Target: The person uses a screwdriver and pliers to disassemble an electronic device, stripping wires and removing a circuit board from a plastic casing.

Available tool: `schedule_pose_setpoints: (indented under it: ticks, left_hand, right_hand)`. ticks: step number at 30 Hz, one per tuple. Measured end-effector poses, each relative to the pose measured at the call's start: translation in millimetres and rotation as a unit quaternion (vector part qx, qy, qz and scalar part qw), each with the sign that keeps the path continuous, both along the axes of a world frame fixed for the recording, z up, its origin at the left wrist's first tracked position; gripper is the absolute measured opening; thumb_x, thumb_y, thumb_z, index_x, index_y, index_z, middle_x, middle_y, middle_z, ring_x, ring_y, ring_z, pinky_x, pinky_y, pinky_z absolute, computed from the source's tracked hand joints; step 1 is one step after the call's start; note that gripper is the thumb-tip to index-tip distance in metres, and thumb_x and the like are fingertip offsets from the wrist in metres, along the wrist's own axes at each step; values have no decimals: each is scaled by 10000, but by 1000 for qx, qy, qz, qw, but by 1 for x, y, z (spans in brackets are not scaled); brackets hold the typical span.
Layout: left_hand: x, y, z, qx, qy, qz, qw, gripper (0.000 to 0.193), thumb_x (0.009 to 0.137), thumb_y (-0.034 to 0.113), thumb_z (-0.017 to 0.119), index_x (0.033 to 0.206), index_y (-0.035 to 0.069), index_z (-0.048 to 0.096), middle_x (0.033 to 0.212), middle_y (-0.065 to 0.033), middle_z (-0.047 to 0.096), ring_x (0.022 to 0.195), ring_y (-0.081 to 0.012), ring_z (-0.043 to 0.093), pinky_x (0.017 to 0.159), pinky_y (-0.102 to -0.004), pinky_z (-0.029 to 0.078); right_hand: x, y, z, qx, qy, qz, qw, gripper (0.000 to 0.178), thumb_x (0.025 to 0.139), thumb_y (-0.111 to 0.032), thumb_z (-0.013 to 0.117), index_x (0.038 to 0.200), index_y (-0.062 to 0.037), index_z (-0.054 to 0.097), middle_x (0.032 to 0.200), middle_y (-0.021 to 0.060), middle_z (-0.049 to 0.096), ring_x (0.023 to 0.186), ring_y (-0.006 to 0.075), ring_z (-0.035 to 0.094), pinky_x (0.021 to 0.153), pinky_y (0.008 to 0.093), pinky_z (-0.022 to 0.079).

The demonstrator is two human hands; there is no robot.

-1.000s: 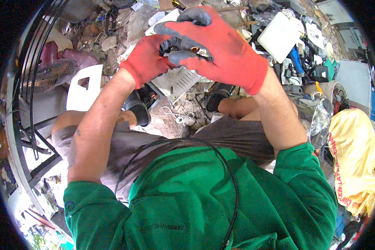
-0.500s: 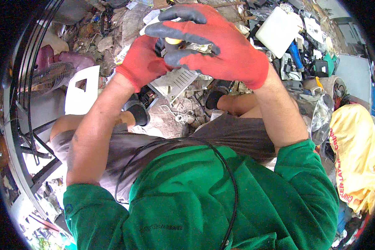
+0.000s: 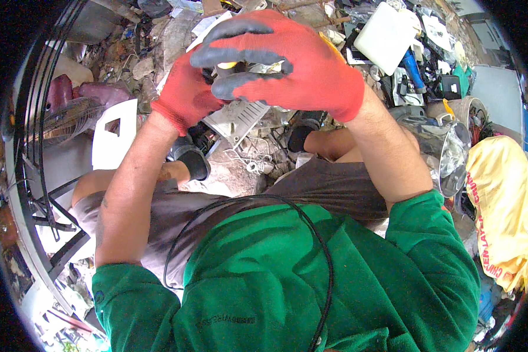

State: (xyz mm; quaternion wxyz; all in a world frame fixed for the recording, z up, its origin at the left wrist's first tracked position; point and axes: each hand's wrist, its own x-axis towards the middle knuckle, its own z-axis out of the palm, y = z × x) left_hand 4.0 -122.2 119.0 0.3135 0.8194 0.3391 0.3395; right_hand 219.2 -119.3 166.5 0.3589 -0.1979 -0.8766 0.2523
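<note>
Both my hands wear red gloves with dark grey palms and fingers, held together at the top middle. My right hand (image 3: 293,67) curves over the front of my left hand (image 3: 185,88), its fingers bent inward. Between the gloves shows a small yellow piece (image 3: 227,65); what it belongs to is mostly hidden. A yellow-orange strip (image 3: 332,47) pokes out behind the right glove. The left fingers are largely covered and seem closed round something dark. Below the hands, a grey slotted plate (image 3: 237,124) lies on the littered ground near tangled white wire (image 3: 253,166).
At my left stand a black metal frame (image 3: 38,176) and a white panel with a cut-out (image 3: 108,138). To the right are a white plastic container (image 3: 384,38), a blue cylinder (image 3: 415,73), a clear bucket (image 3: 454,158) and a yellow sack (image 3: 501,205). Scrap covers the ground.
Both hands have shifted slightly left together. The right fingers have slid further over the left hand, and less of the yellow piece shows.
</note>
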Motion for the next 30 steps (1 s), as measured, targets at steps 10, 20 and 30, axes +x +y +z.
schedule_pose_setpoints:
  ticks: [10, 20, 30]
  left_hand:
    - [-3, 2, 14, -244, 46, 29, 968, 478, 759, 90, 764, 1206, 60, 599, 1076, -44, 674, 992, -118, 609, 908, -319, 496]
    - [-5, 1, 7, -216, 38, 62, 974, 410, 780, 83, 727, 1173, 50, 617, 1055, -45, 684, 981, -117, 610, 899, -322, 494]
    - [-1, 0, 5, -206, 4, 71, 976, 481, 772, 99, 758, 1217, 60, 581, 1040, -48, 686, 981, -139, 625, 888, -325, 505]
  right_hand:
    - [3, 0, -10, -30, 69, -7, 997, 335, 833, -176, 642, 1154, -91, 680, 1171, 138, 620, 1074, 308, 573, 945, 408, 458]
    - [6, 6, -13, -58, 44, 5, 997, 380, 812, -137, 665, 1191, -106, 663, 1196, 144, 596, 1099, 309, 559, 947, 402, 453]
    - [7, 11, -13, 12, 7, -7, 1000, 387, 823, -186, 660, 1203, -118, 656, 1204, 134, 611, 1130, 312, 554, 988, 413, 433]
